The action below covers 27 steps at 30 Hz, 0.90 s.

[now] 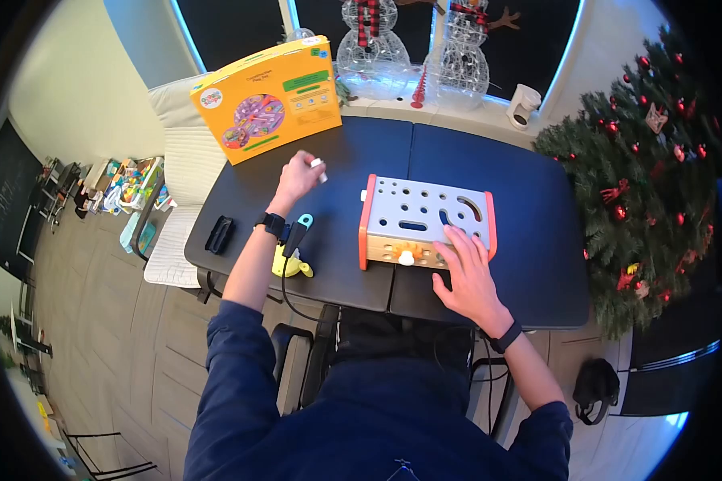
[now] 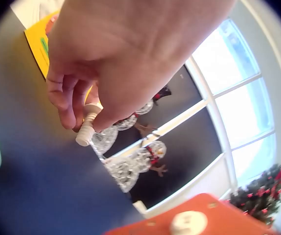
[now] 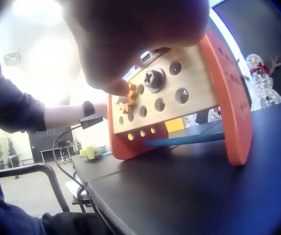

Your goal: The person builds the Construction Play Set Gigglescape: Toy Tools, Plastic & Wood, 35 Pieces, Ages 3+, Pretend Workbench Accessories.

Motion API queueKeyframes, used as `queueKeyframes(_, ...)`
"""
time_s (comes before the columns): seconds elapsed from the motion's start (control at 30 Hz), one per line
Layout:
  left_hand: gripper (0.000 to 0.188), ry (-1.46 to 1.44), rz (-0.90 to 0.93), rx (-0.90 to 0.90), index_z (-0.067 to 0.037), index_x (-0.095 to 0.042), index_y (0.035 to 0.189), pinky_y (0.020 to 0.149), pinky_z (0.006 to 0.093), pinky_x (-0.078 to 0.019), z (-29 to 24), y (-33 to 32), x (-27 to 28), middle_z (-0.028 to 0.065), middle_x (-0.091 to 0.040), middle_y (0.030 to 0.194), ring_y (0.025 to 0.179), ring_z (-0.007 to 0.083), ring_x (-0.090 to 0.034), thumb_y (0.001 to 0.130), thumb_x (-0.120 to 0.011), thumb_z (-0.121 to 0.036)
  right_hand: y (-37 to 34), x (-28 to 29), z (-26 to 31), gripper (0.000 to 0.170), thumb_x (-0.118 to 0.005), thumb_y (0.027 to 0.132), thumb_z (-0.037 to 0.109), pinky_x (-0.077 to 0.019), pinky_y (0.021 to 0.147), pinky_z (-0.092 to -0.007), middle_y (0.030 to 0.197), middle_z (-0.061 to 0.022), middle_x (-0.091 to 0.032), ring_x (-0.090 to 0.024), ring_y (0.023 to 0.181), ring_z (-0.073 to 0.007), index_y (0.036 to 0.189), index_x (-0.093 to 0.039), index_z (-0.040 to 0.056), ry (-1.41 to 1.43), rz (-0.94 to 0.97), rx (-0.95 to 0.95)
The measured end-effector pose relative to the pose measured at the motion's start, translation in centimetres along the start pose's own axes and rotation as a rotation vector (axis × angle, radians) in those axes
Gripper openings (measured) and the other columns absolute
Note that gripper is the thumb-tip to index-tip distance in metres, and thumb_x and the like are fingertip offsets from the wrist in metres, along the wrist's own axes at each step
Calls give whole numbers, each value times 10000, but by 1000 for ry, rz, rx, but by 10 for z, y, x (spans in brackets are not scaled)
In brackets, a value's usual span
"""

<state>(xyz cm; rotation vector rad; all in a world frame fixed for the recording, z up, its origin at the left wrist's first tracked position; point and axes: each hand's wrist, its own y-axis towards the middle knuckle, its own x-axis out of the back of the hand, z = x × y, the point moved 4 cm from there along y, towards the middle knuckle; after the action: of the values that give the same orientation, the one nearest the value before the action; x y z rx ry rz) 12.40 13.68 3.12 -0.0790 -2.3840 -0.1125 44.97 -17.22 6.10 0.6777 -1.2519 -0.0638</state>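
Observation:
My left hand [image 1: 299,176] pinches a white toy screw [image 2: 86,129] above the left part of the table, threaded end pointing out past the fingertips. My right hand [image 1: 467,276] rests on the near right edge of a toy workbench [image 1: 387,207], fingers extended over its grey perforated top. The bench has red-orange end panels and a wooden side. An orange gear [image 3: 129,100] and a grey bolt [image 3: 154,79] sit on that side, the right thumb close to the gear. A white bolt head [image 2: 188,223] protrudes from the left end panel.
A yellow box [image 1: 297,120] stands at the back left of the dark table [image 1: 345,280]. By my left forearm lie a teal ring-ended piece [image 1: 305,219] and a yellow-green toy [image 1: 295,266]. A black case [image 1: 219,235] lies near the left edge. A decorated tree [image 1: 642,160] borders the right.

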Motion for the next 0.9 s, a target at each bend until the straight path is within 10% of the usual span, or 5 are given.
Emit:
queueKeyframes(0.07,358,-166,10,-102,-22,-651,1132,761,335,-599,-53,-18,2,151,-794,971,848,194,-777,958,-787,-304,4,9,3,613,-765,901,204,-338,1235,-532,1591,-181,-475,-456,1492,-350,1455,-543,65,74,16,-36)
queueKeyframes(0.33,410,-148,221,-411,-22,-593,1109,745,368,-593,-214,-109,-32,170,-788,908,836,228,-772,940,-838,-303,23,66,-32,262,-610,1027,46,-476,1117,-455,1413,-192,-590,-577,1326,-385,1282,-615,-13,401,-52,-225)
queueKeyframes(0.6,408,-149,474,-571,-14,-562,1121,766,466,-576,-260,-146,-112,213,-755,924,879,367,-768,938,-820,-273,50,113,-60,305,-558,1002,-58,-539,983,-442,1243,-156,-631,-633,1168,-376,1273,-657,41,322,27,-98)
queueKeyframes(0.9,434,-276,704,-664,-33,-539,1297,898,423,-550,-263,-148,-129,157,-746,1050,1005,287,-735,953,-779,-147,55,114,-70,275,-623,989,-1,-549,926,-442,1192,-126,-641,-662,1077,-346,1246,-703,52,276,213,-46)
